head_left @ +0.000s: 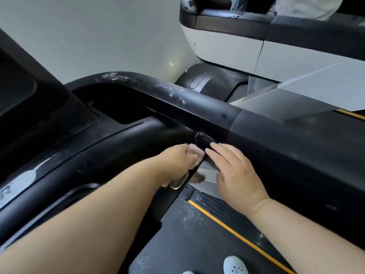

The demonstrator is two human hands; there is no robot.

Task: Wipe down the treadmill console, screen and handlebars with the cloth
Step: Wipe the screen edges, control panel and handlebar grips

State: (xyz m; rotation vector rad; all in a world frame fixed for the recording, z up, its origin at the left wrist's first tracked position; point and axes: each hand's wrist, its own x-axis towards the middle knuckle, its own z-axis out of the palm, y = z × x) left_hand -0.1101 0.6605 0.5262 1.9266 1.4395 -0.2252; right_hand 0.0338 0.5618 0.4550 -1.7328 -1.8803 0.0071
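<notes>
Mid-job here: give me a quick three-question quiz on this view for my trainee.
1. True or false: the left hand grips the cloth.
2. Which hand is open and holds nothing? A) left hand B) right hand
3. Fill in: the diagonal stripe is ____.
Key: 1 true; 2 B; 3 yellow.
</notes>
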